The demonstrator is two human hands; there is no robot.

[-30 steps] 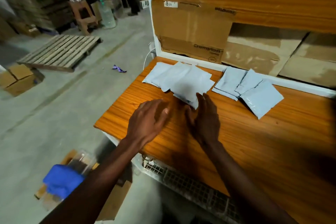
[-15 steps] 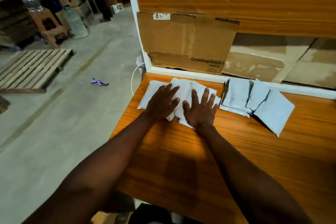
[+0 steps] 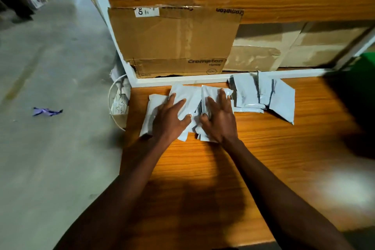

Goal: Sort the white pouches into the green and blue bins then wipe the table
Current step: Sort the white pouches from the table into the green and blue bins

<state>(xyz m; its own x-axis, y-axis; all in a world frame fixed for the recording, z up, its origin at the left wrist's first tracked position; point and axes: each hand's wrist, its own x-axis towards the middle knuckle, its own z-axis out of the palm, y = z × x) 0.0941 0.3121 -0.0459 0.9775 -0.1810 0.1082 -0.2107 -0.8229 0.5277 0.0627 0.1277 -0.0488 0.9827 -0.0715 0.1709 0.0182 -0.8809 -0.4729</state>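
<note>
Wooden table (image 3: pixel 263 158) bears two heaps of white pouches (image 3: pixel 263 95).

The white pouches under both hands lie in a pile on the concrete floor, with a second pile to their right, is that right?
Not quite. In the head view the white pouches under the left hand and right hand lie on the wooden table, not the floor. The second pile is indeed to their right.

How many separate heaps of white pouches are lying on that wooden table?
2. One heap of pouches lies near the table's left edge under the left hand and right hand. A second heap lies to its right against the white ledge. Overlap hides the exact pouch count.
</note>
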